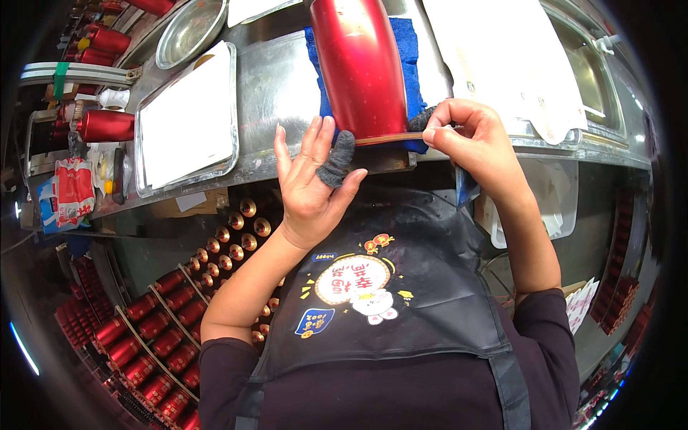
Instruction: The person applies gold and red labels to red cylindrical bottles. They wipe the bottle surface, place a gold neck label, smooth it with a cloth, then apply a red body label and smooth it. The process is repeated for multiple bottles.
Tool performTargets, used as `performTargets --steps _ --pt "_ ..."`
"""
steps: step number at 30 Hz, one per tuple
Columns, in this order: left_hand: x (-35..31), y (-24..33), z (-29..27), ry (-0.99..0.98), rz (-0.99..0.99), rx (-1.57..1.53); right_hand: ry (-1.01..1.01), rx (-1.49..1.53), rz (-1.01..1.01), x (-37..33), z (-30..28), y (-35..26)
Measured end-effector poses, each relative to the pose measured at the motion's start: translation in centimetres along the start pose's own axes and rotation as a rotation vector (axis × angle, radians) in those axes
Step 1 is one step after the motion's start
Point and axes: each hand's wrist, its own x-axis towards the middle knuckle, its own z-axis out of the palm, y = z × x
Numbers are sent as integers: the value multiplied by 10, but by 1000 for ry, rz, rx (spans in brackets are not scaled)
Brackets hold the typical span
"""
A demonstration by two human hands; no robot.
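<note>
A glossy red metal vessel [362, 68] lies on a blue cloth [411, 50], its gold-brown rim [387, 139] facing me at the bench's near edge. My left hand [309, 179] is open beside the rim's left end, fingers stretched out and a grey knitted sleeve [338, 161] over one finger. At the rim's right end, thumb and forefinger of my right hand [476, 143] are pinched together; what they hold is too small to make out. Another grey knitted cover [421, 118] shows behind that hand. Below the palm hangs a dark blue piece [466, 188], its kind unclear.
On the left stands a metal tray [231, 107] with white sheets [188, 115], beyond it a round metal bowl [188, 32]. White sheeting [505, 61] covers the bench on the right. Racked red vessels [147, 344] stand low on the left; a clear plastic bin [566, 204] sits below right.
</note>
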Motion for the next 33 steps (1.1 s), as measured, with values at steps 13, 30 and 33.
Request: performTargets --steps 13,30,33 --pt "16 9 -9 -13 83 120 -9 20 -16 3 4 2" --pt "-3 -2 -10 -51 -4 25 75 48 -64 -9 8 -8" --pt "2 -1 -11 -44 24 23 70 47 -55 -7 7 -2"
